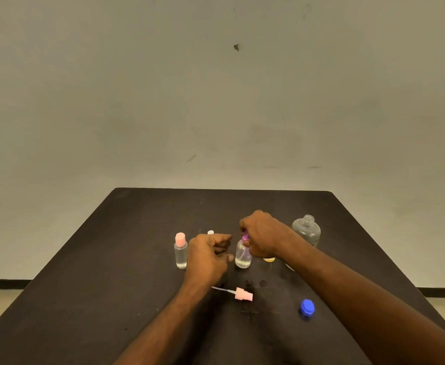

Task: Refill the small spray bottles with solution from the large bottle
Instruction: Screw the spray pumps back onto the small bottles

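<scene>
A dark bench (84,299) fills the lower half of the frame, with a pale wall (216,88) behind it. In the middle of the bench stands a small clear spray bottle (243,255), upright, with a little liquid at its bottom. The right hand (262,235) comes in from the lower right of the frame and is over the bottle's top; its fingers are curled around the purple spray head (245,236), most of which is hidden under the hand. The left hand (209,255) is just left of this bottle. Its fingers are loosely curled and I see nothing between them; one fingertip lies very near the bottle's side, but I cannot tell if it touches.

Further left stands a second small bottle with a pink cap (180,250), upright and apart from the hands. Behind the left hand a small white top (210,232) shows, the rest is hidden. At the right, behind the right wrist, stands the large clear bottle (306,230) with its neck open; the forearm covers its lower part. A yellow thing (269,259) shows under the right wrist, too hidden to identify.

Nearer the bottom of the frame, a pink spray head with a thin tube (242,295) lies flat on the bench, and the left forearm crosses the tube's far end. To the right of it lies a blue cap (307,307). Between them are some dark wet-looking spots (262,283).
</scene>
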